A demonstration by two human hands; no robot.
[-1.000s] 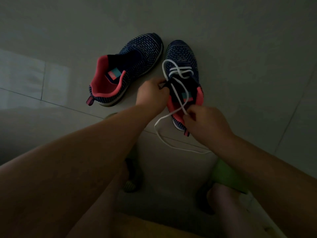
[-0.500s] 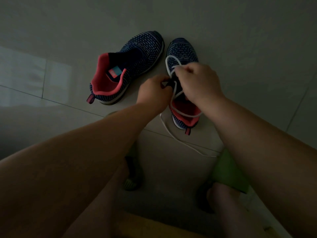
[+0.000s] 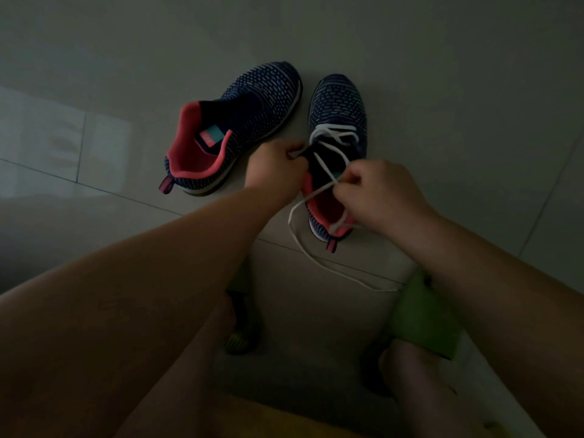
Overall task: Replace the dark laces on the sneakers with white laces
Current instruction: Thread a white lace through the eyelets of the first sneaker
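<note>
- Two sneakers stand side by side on the pale, glossy tiled floor (image 3: 442, 74), toes pointing away; both are dark blue knit with light dashes and coral-pink lining.
- The left sneaker (image 3: 252, 99) carries no lace, its tongue lying bare.
- The right sneaker (image 3: 339, 105) holds one white lace (image 3: 331, 134), a thin cord crossed over its front eyelets.
- The loose end of the lace curves over the floor near the heel.
- Left hand (image 3: 276, 169) is curled, gripping the right sneaker's left edge.
- Right hand (image 3: 376, 191) pinches the lace above the shoe's opening.
- Two green slippers (image 3: 423, 314) sit on the person's feet.
</note>
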